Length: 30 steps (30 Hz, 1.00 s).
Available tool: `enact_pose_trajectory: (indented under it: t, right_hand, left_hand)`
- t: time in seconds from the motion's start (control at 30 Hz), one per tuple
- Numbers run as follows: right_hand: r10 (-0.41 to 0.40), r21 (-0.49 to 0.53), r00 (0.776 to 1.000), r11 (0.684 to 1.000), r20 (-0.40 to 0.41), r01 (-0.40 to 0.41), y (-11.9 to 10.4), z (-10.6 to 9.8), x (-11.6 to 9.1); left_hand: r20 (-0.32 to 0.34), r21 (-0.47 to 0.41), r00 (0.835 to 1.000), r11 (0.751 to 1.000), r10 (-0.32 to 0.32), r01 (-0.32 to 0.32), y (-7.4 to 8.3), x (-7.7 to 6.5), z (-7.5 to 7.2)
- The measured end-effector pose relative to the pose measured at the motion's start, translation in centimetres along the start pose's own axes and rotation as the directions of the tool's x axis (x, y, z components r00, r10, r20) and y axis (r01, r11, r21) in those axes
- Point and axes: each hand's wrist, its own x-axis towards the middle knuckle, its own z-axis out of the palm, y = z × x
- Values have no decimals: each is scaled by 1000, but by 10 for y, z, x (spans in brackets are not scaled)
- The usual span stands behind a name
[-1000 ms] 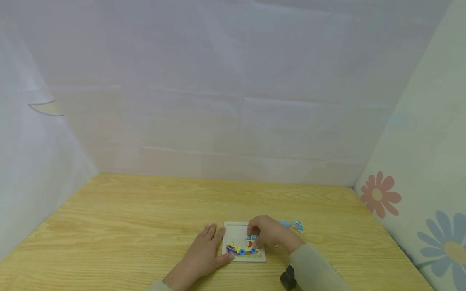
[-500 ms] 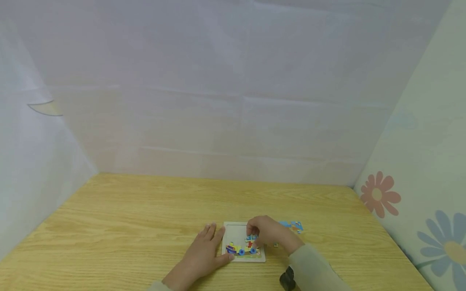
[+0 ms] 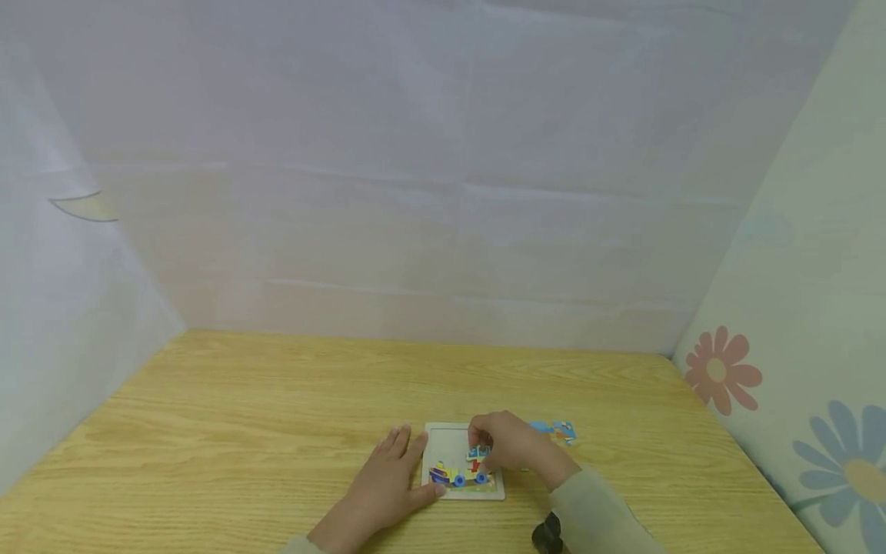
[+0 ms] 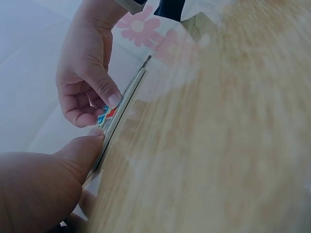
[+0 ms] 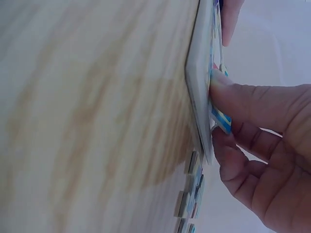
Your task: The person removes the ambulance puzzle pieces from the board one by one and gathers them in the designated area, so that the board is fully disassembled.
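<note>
A small jigsaw puzzle tray (image 3: 448,437) with a pale raised frame lies on the table, its lower part filled with a yellow vehicle picture on blue wheels. My right hand (image 3: 511,442) pinches a red, white and blue puzzle piece (image 3: 477,454) between thumb and fingers over the tray's right side. In the right wrist view that puzzle piece (image 5: 222,120) tilts up from the tray surface. My left hand (image 3: 388,481) lies with fingers extended along the tray's left edge, its thumb on the lower frame. The left wrist view shows the left thumb (image 4: 80,153) at the frame.
Several loose puzzle pieces (image 3: 562,431) lie on the wooden table (image 3: 311,400) right of the tray, partly hidden by the right hand and forearm. A dark wrist device (image 3: 547,532) sits at the right sleeve. Pale walls stand behind and on both sides.
My right hand stays at the same spot over the tray, with the pinched puzzle piece shifting and tilting only slightly. The left hand has not moved.
</note>
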Motion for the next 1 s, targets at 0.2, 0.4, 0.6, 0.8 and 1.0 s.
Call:
enact_pose_trajectory:
  t: [0.2,0.4,0.6,0.8,1.0]
  right_hand:
    - [4,14,1000,1000,-2,-4,4,1,0]
    - [-10,27,1000,1000,-3,10,8,2,-1]
    - [-16,56,999,998,-36,18,10,5,-3]
    - [-11,129,995,991,-104,25,13,11,-6]
    - [26,187,989,982,-148,2,19,17,-8]
  left_hand:
    - [0,1,1000,1000,1,-1,1,0,-1]
    - [4,-3,1000,1000,1,-1,3,-1,-2]
    - [5,-3,1000,1000,-1,1,2,-1,-2]
    - [10,2,1000,1000,1,-1,1,0,-1]
    - [9,3,1000,1000,-1,1,1,0,0]
